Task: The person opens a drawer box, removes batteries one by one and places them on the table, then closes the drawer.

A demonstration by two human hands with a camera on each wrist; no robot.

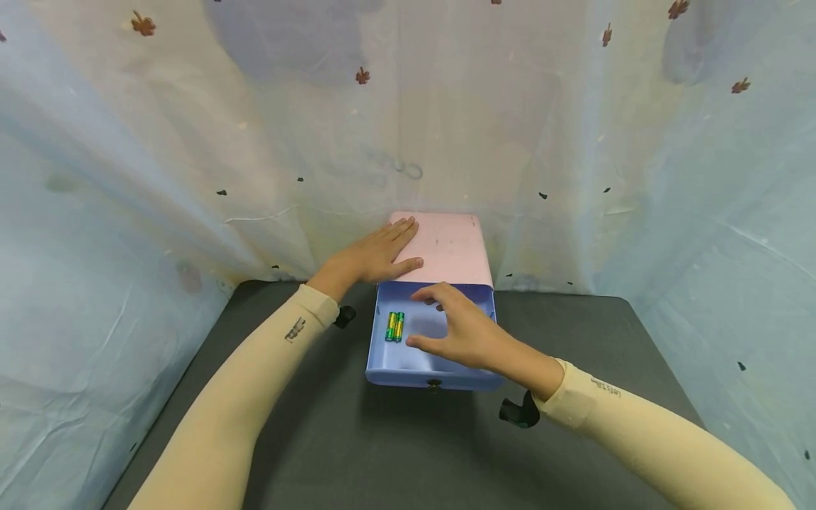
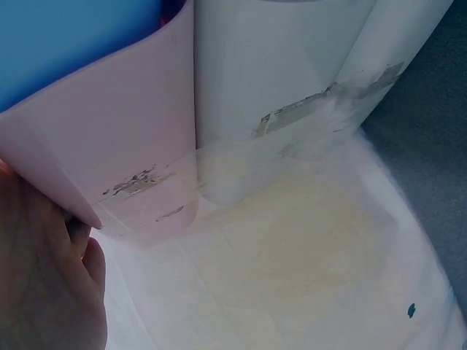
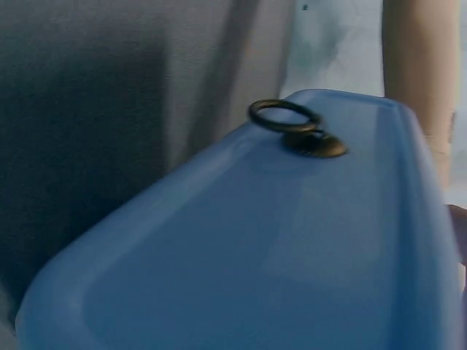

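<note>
A pink box (image 1: 446,248) stands at the back of the table, its blue drawer (image 1: 414,363) pulled out towards the front. My left hand (image 1: 376,256) rests with spread fingers on the left part of the pink top; in the left wrist view the hand (image 2: 51,270) lies against the pink side (image 2: 139,146). Two green and yellow batteries (image 1: 394,326) lie side by side in the left part of the drawer. Over the drawer, right of the batteries, my right hand (image 1: 468,331) has its thumb and fingers apart, holding nothing. The drawer front (image 3: 255,240) fills the right wrist view.
A ring pull (image 3: 314,138) sits on the drawer front. The dark table (image 1: 408,453) extends around the box. Behind and at both sides hangs a pale sheet (image 1: 408,127). In the left wrist view, a white panel (image 2: 270,87) stands beside the pink side.
</note>
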